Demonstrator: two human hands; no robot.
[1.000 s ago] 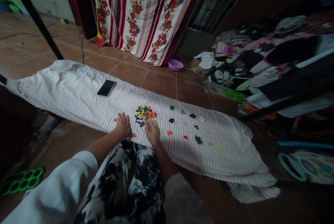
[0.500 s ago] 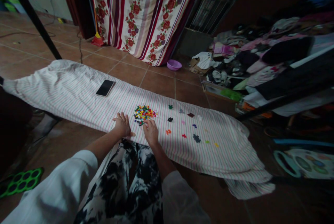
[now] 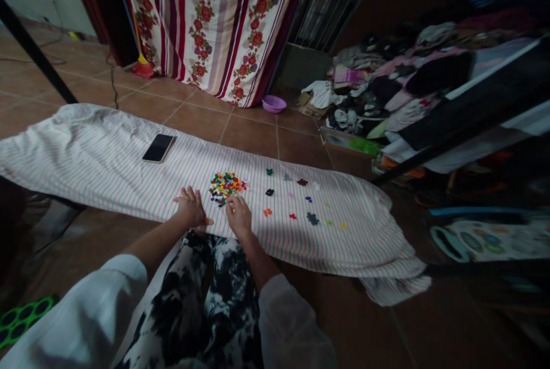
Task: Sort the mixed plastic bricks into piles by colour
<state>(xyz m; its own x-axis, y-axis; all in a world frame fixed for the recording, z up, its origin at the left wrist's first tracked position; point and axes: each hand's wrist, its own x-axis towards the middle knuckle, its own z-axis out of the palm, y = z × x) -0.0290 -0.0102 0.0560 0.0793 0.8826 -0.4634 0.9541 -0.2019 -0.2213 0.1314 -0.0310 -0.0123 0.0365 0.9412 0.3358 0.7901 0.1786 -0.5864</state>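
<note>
My left hand [image 3: 189,208] lies open on the striped cloth [image 3: 124,180], fingers spread, to the left of a heap of tiny multicoloured pieces [image 3: 229,184]. At the near edge of that heap is my right hand [image 3: 239,217], its fingers bent and drawn together at the tips. Whatever the fingertips hold is too small and hidden to name. Right of the heap, small one-colour groups are set apart, among them dark green pieces [image 3: 269,172], black pieces [image 3: 270,192], orange pieces [image 3: 267,212], red pieces [image 3: 293,216] and dark grey pieces [image 3: 313,218].
A phone [image 3: 158,148] rests on the cloth at the left. On the tiled floor beyond stand a purple bowl [image 3: 274,104] and a red broom [image 3: 143,67] by a floral curtain [image 3: 232,19]. Piled clothes [image 3: 387,82] fill the right side. My knees are under the cloth's near edge.
The whole view has shifted, so the scene sits a little further left. Both hands keep about the same places beside the heap, with the right fingers still at its near edge.
</note>
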